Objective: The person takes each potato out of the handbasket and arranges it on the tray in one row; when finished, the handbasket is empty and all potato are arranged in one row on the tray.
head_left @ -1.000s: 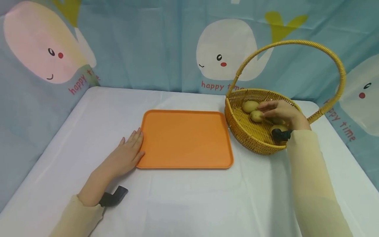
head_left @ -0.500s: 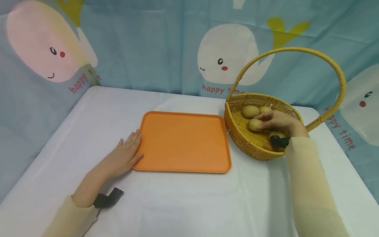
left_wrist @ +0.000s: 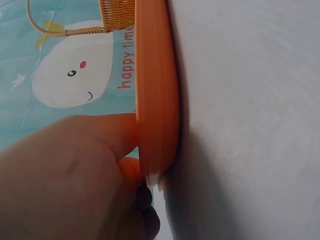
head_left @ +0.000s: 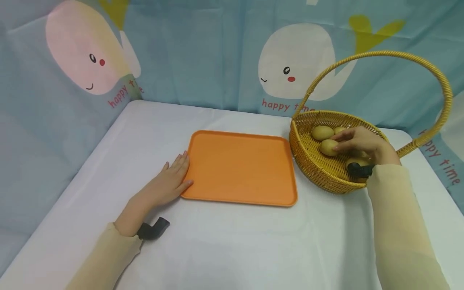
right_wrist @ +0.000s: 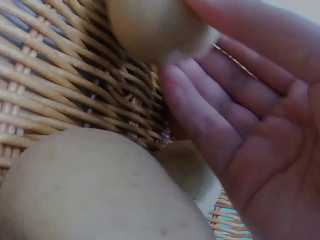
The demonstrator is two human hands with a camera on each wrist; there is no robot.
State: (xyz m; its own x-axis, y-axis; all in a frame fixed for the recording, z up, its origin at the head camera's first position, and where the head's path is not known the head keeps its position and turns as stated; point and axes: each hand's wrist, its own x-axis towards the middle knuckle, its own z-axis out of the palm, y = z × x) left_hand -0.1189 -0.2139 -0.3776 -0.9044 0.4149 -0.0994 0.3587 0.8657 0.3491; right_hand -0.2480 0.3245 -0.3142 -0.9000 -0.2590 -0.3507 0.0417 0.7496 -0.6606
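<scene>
An orange tray (head_left: 239, 169) lies flat on the table in the head view. My left hand (head_left: 167, 183) rests along its left edge, fingers straight; the left wrist view has the thumb against the tray's rim (left_wrist: 157, 90). To the tray's right stands a yellow wicker basket (head_left: 308, 161) with a tall hoop handle. Inside it, my right hand (head_left: 364, 143) pinches a potato (head_left: 329, 148) between thumb and fingers. The right wrist view shows this potato (right_wrist: 155, 25) at the fingertips, with a large potato (right_wrist: 95, 190) close below. Behind it sits another potato (head_left: 322, 133).
The basket's handle (head_left: 447, 96) arches above the right hand. A further potato (head_left: 357, 163) lies under the right wrist, partly hidden by a black wrist mount (head_left: 359, 170). White cloth (head_left: 235, 245) covers the table, and a blue curtain (head_left: 203, 56) hangs behind.
The right hand's thumb and fingers have closed on the potato, which has come slightly nearer the front of the basket. The left hand stays at the tray; the head view has shifted.
</scene>
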